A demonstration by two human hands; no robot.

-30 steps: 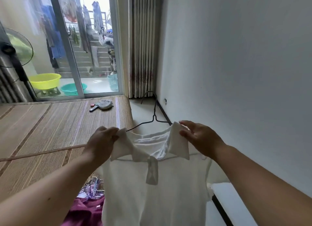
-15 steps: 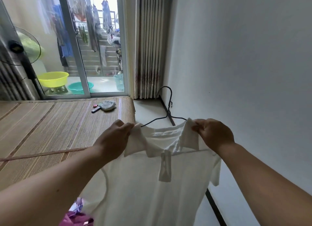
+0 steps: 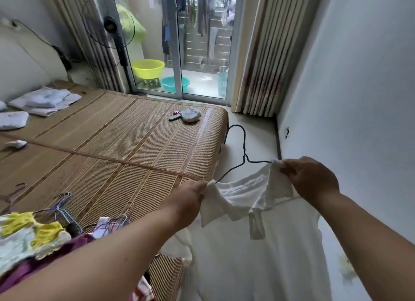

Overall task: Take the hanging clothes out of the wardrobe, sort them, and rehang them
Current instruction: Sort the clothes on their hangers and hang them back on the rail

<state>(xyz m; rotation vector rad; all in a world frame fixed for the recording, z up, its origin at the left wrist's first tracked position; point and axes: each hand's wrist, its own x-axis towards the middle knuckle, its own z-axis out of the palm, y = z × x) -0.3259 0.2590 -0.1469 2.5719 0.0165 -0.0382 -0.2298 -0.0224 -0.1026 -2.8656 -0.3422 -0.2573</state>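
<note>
Head swung left and down since the earlier frames: much more of the bed came into view, and the shirt and both hands ended up lower right. Grips hadn't changed.

- Left hand (image 3: 187,202) pinched the left collar tip of the white collared shirt (image 3: 258,251), fingers closed on the cloth. Right hand (image 3: 312,180) pinched the right collar tip the same way.
- Shirt hung at the person's 1 o'clock, over the floor strip between bed and white wall (image 3: 359,98), body draped straight down.
- Thin dark wire hanger (image 3: 245,152) sat inside the neck, its hook tipped away toward 12 o'clock. Nothing held it but the shirt.
- My read: pulling the collar apart squared the shoulders on the wire, or opened the neck to slip the hanger out. Couldn't tell which.
- Holding it clear of the bed kept it off the pile.

Rest of the room:
- Bed with woven bamboo mat (image 3: 134,148) from 9 to 11 o'clock.
- Yellow-and-white garment (image 3: 27,235) on a maroon one (image 3: 45,264) at 8 o'clock, loose wire hangers (image 3: 64,205) just beside: likely the unsorted stock.
- Folded pale cloths (image 3: 45,101) far at 10 o'clock.
- Grey crumpled cloth (image 3: 190,115) at 12 o'clock, near the mat's far edge.
- Yellow plastic basin (image 3: 148,68) and teal basin (image 3: 175,84) beyond the glass door.

No readable labels, brands or writing anywhere. Wardrobe not in view.
</note>
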